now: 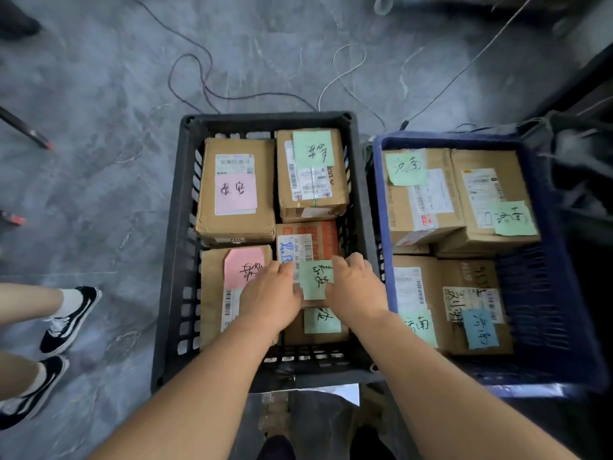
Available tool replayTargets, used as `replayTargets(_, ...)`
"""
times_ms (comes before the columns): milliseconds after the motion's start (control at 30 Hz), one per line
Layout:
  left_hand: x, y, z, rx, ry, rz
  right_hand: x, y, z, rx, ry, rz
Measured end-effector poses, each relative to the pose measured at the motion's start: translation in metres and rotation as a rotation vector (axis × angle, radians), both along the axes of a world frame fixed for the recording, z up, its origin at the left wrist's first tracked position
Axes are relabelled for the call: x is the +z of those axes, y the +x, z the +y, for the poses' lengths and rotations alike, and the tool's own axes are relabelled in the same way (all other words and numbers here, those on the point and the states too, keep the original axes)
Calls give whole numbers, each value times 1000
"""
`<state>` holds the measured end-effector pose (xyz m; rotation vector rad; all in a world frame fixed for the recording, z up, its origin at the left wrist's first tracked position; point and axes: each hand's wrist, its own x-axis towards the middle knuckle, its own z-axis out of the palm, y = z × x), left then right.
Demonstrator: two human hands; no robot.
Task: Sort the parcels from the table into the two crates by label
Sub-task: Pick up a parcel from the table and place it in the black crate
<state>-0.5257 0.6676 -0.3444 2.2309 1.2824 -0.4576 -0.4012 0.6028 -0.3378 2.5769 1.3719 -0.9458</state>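
Both hands reach into the black crate [172, 260], which stands on the grey floor [99, 127]. The left hand [270, 293] and right hand [356, 287] hold one parcel [308, 247] from its two sides; this parcel has an orange-red printed top and carries a green note [315, 280] with handwriting. The fingers of each hand curl over the parcel's side edges, the left at 9 o'clock of the note and the right at 3 o'clock.

Surrounding contents of the black crate:
- At 10 o'clock of the held parcel, a brown box with a pink note [235, 194].
- At 12 o'clock, a brown box with a green note [313, 149].
- At 9 o'clock, partly under the left hand, a box with a pink note [243, 265].
- At 6 o'clock, a box with a green note [323, 322], partly covered by the held parcel.

These boxes close in the held parcel on all sides.

The blue crate [384, 200] stands just beside the black crate at 3 o'clock. It holds several brown boxes, most with green notes and one with a blue note [481, 328].

Loose cables [199, 78] lie on the floor at 12 o'clock. Another person's feet in black-and-white shoes [71, 322] stand at 9 o'clock.
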Motion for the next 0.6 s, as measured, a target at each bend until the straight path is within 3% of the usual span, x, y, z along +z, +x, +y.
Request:
replayTargets(200,79,10,-23,-102,97,-108,80,10,-56,-132,115,-104)
replayTargets(600,200,77,-119,-498,129,-343,222,28,-208,-548,175,-418)
